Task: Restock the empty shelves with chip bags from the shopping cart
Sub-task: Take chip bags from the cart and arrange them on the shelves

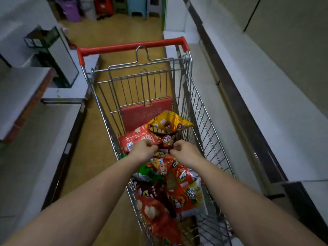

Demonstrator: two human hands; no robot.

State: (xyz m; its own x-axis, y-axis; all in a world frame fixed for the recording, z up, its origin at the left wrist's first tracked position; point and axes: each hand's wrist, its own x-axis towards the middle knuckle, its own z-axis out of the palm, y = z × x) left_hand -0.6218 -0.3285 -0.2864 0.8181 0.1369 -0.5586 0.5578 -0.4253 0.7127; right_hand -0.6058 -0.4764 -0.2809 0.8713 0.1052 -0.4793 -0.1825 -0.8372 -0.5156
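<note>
Left hand [144,150] and right hand [184,150] each pinch the dark-red chip bag [166,142] in the cart [200,110]. It looks light, crinkly and crushable, so hold its edges.

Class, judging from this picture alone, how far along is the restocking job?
Done: nothing visible; the shelves look bare. In hand: the left hand and right hand both grip a dark red chip bag in the cart. Left: many bags remain.

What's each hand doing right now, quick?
Left hand: fingers curled, gripping the left edge of a dark red chip bag in the cart.
Right hand: fingers curled, pinching the same bag's right edge.
</note>
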